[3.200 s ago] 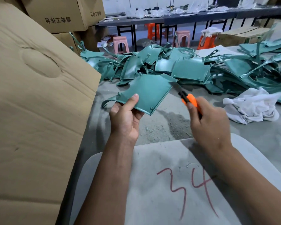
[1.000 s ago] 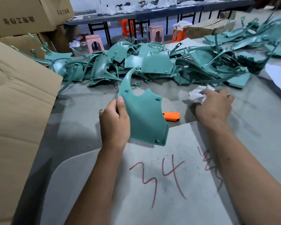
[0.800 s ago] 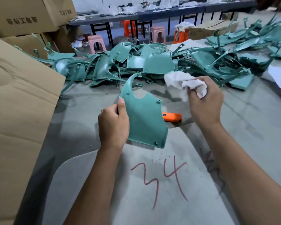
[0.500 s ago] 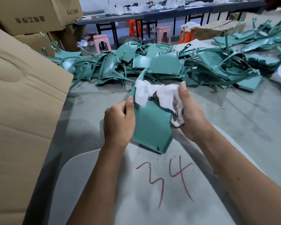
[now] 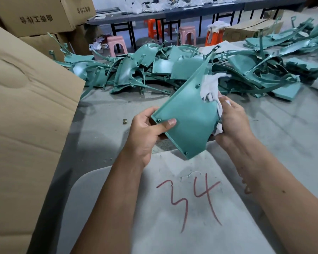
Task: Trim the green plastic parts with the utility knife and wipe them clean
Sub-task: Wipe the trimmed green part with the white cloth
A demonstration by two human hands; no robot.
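One green plastic part (image 5: 187, 114) is held above the tabletop's (image 5: 103, 110) near edge, now tilted with its long arm pointing up-right. Left hand (image 5: 147, 131) fingers grasp its lower-left corner; right hand (image 5: 233, 121) fingers clench one white cloth (image 5: 210, 87) against its right edge. The board (image 5: 154, 217) reads "34" in red. A heap of green parts (image 5: 154, 70) lies toward the far edge.

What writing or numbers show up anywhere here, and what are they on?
"34": red handwriting on the grey board nearest the camera.
Black Chinese characters on the top cardboard box: upside down, not readable.
More black print on the box's side: too small to read.
No other text shows.
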